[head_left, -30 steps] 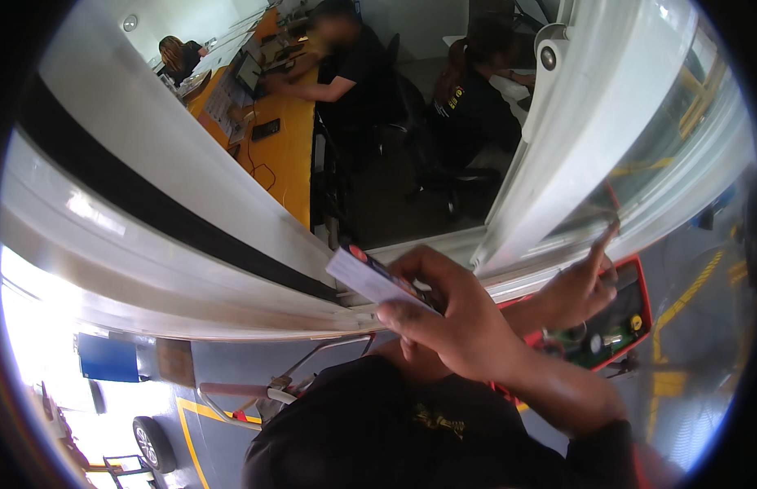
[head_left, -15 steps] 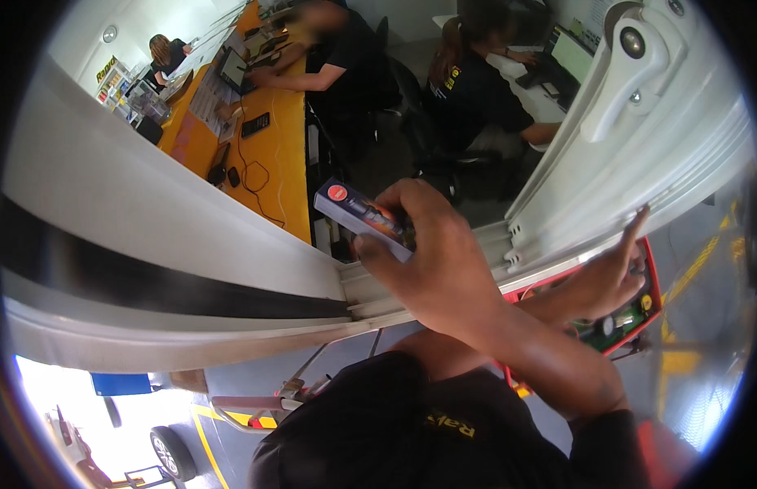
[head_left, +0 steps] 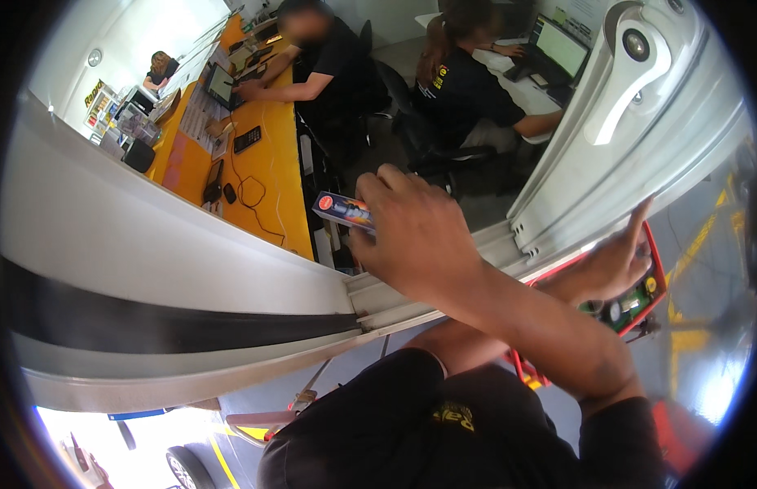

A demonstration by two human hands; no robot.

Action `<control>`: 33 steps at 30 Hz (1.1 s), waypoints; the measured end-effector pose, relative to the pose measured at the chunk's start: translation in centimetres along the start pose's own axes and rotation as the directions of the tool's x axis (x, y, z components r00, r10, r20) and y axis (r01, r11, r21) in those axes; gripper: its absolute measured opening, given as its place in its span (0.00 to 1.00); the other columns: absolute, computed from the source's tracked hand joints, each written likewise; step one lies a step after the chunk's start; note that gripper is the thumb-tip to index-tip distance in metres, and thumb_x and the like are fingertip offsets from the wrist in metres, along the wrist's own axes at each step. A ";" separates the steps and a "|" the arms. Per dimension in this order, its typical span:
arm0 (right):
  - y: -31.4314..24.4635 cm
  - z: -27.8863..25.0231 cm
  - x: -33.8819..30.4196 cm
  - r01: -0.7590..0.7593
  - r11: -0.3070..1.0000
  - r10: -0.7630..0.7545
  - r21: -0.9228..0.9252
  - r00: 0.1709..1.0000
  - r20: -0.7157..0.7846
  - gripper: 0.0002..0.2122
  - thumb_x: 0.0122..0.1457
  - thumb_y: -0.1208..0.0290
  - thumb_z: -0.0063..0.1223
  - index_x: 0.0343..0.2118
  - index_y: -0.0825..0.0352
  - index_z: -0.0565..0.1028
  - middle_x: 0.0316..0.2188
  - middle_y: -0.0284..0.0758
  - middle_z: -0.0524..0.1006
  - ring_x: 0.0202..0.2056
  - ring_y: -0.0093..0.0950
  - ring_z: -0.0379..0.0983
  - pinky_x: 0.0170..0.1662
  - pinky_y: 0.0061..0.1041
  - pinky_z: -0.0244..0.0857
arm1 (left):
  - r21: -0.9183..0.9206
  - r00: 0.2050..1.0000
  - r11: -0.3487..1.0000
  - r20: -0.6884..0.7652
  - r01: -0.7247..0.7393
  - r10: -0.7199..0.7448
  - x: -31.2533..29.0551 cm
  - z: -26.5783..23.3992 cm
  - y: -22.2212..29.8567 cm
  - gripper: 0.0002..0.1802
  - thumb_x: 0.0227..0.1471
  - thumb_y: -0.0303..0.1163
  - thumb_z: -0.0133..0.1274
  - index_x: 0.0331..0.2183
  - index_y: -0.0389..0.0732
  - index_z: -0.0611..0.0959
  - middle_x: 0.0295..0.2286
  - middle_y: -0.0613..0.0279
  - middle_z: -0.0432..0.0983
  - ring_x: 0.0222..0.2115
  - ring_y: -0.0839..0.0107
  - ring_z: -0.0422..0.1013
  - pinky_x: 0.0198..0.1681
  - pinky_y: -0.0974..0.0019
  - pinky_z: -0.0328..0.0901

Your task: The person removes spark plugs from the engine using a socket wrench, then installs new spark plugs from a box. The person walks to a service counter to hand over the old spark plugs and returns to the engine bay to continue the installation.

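My right hand reaches through the window opening, its fingers and thumb closed round a small spark plug box. The box is dark blue and orange with a red round mark, and a picture like a spark plug shows on its face. My fingers cover its far end. Under the right forearm, my left arm crosses to the right. My left hand holds nothing; its index finger is stretched out against the outer edge of the white window frame, while the other fingers are partly curled.
Inside, a yellow counter carries a phone-like device, a mouse and cables. Two people sit at computers; another is farther back. A white window handle is at upper right. Below my left hand stands a red-edged tool tray.
My right hand has turned and tipped the spark plug box, so its pale side no longer shows. My left finger stays against the frame. The whole view has shifted slightly.
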State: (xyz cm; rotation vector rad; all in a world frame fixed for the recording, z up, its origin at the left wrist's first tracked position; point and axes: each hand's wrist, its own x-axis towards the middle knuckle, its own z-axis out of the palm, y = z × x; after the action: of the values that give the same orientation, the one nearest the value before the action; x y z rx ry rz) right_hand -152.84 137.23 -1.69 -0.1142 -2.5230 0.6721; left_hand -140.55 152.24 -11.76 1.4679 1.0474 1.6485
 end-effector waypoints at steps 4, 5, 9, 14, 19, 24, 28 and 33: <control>0.4 0.3 0.7 -0.005 1.000 0.004 -0.015 0.997 -0.074 0.12 0.48 0.71 0.63 0.33 0.67 0.71 0.31 0.39 0.72 0.35 0.38 0.76 0.39 0.36 0.72 | 0.050 0.993 0.993 0.059 0.104 -0.107 0.0 -0.3 1.6 0.51 0.59 0.31 0.53 0.69 0.45 0.38 0.50 0.46 0.62 0.36 0.61 0.76 0.43 0.59 0.71; 0.5 0.5 0.9 -0.004 1.000 0.003 -0.021 0.996 -0.089 0.12 0.48 0.72 0.63 0.32 0.67 0.72 0.31 0.39 0.72 0.35 0.38 0.76 0.39 0.36 0.72 | 0.066 0.988 0.989 0.071 0.136 -0.140 -0.1 -0.6 2.1 0.51 0.58 0.28 0.52 0.69 0.44 0.36 0.45 0.48 0.68 0.36 0.61 0.75 0.44 0.58 0.70; 0.7 1.2 1.5 -0.021 0.999 0.017 -0.027 0.992 -0.126 0.11 0.48 0.72 0.64 0.32 0.67 0.72 0.31 0.38 0.73 0.35 0.37 0.77 0.39 0.35 0.73 | 0.068 0.976 0.978 0.084 0.197 -0.203 -0.4 -0.9 2.9 0.52 0.57 0.24 0.51 0.69 0.42 0.33 0.42 0.47 0.74 0.37 0.57 0.75 0.48 0.55 0.68; 1.0 2.1 2.7 -0.021 0.998 0.013 -0.055 0.990 -0.144 0.12 0.47 0.72 0.65 0.32 0.66 0.73 0.31 0.37 0.73 0.35 0.36 0.77 0.39 0.34 0.73 | 0.177 0.996 0.981 0.028 0.082 -0.088 -2.4 -1.2 3.1 0.48 0.54 0.23 0.55 0.69 0.40 0.47 0.43 0.47 0.74 0.40 0.53 0.75 0.49 0.55 0.67; 1.7 3.5 3.3 -0.031 0.995 0.016 -0.095 0.988 -0.151 0.12 0.46 0.71 0.66 0.32 0.65 0.74 0.31 0.36 0.74 0.35 0.34 0.77 0.39 0.33 0.73 | 0.094 0.994 0.990 0.010 0.103 -0.105 -5.9 -0.3 1.9 0.44 0.53 0.23 0.56 0.67 0.40 0.57 0.42 0.51 0.75 0.42 0.57 0.74 0.50 0.56 0.67; 1.9 4.5 4.3 -0.047 0.994 0.030 -0.100 0.986 -0.164 0.13 0.46 0.70 0.66 0.33 0.65 0.74 0.32 0.36 0.75 0.37 0.33 0.77 0.41 0.33 0.73 | 0.043 0.986 0.987 0.050 0.156 -0.159 -9.4 -0.8 2.1 0.43 0.53 0.23 0.56 0.67 0.40 0.57 0.42 0.51 0.75 0.42 0.57 0.74 0.50 0.56 0.67; 1.4 4.7 5.4 -0.070 0.993 0.058 -0.099 0.991 -0.119 0.13 0.47 0.69 0.66 0.34 0.65 0.74 0.33 0.36 0.75 0.38 0.34 0.78 0.42 0.34 0.73 | 0.042 0.979 0.980 0.067 0.192 -0.195 -11.5 -0.7 1.5 0.43 0.53 0.24 0.56 0.67 0.40 0.57 0.42 0.51 0.75 0.42 0.57 0.74 0.50 0.56 0.66; 1.8 5.1 5.7 -0.087 0.991 0.074 -0.102 0.990 -0.124 0.13 0.48 0.69 0.65 0.34 0.65 0.74 0.34 0.37 0.75 0.39 0.35 0.78 0.44 0.36 0.73 | 0.037 0.973 0.978 0.100 0.206 -0.209 -12.6 0.0 0.9 0.42 0.54 0.24 0.56 0.67 0.40 0.58 0.43 0.51 0.75 0.42 0.57 0.74 0.50 0.56 0.66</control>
State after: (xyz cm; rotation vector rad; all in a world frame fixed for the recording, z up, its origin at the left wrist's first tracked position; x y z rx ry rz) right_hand -160.40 137.76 -3.65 -0.2877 -2.4489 0.5435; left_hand -138.94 140.65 -16.44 1.3937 1.1267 1.4027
